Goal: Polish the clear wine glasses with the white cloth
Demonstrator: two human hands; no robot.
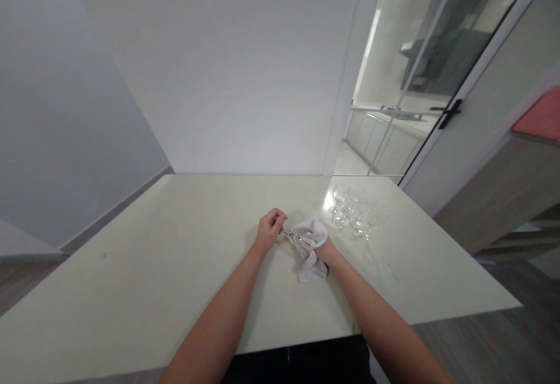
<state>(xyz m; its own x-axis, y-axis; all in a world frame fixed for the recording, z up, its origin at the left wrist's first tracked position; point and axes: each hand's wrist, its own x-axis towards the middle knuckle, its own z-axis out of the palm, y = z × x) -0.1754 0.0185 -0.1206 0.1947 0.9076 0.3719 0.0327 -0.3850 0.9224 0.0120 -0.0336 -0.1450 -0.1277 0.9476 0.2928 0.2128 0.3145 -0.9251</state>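
Observation:
My left hand [269, 227] is closed, its fingers pinched at the stem end of a clear glass [287, 234], which looks like a stemmed wine glass lying sideways. A light grey cloth [311, 268] wraps round the glass's bowl and hangs down towards the table. My right hand [326, 251] grips this cloth from the right, most of its fingers hidden in the folds. Both hands are just above the middle of the pale table [196, 255].
Several clear stemmed glasses [350, 215] stand or lie close together at the back right of the table. A white wall [245, 92] rises behind it. At the right are a glazed door with a black handle [450, 114] and a wooden shelf unit [490, 203].

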